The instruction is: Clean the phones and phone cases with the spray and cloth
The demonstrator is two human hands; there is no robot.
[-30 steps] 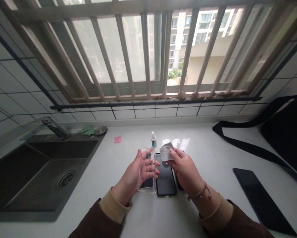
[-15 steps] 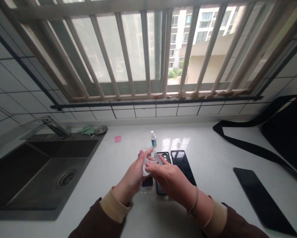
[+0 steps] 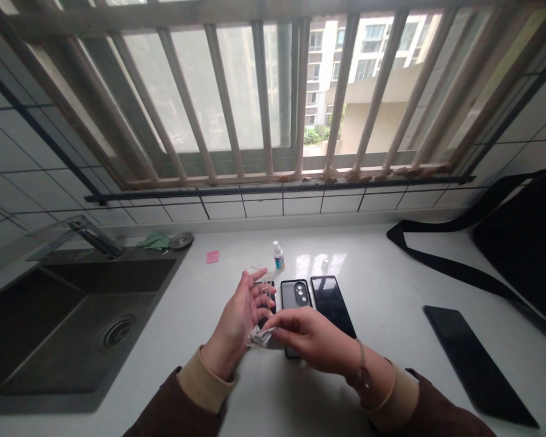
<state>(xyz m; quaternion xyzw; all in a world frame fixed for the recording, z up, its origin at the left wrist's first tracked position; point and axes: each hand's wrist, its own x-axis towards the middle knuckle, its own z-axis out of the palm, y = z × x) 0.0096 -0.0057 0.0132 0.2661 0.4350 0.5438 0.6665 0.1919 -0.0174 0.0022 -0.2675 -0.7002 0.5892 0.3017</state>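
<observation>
My left hand [image 3: 236,318] holds a clear phone case [image 3: 265,284], its palm side turned up and fingers behind the transparent shell. In my right hand [image 3: 316,331] a crumpled white cloth [image 3: 260,335] is pinched, pressed against the lower end of that case. Behind the left fingers a dark phone [image 3: 271,292] lies on the counter, mostly covered. A black-rimmed phone case [image 3: 294,294] with camera holes lies partly under my right hand. To its right rests a black phone [image 3: 333,302]. Beyond the hands stands a small white spray bottle [image 3: 279,257].
A sink [image 3: 84,397] with a faucet [image 3: 95,237] is on the left. A pink note [image 3: 212,257] and a small white cap [image 3: 325,263] lie on the white counter [image 3: 368,255]. At right are a dark flat slab [image 3: 477,364] and a black bag [image 3: 523,243] with its strap.
The cloth in my right hand has moved down the clear case to its lower end. My left fingers have spread, and the black-rimmed case is less covered.
</observation>
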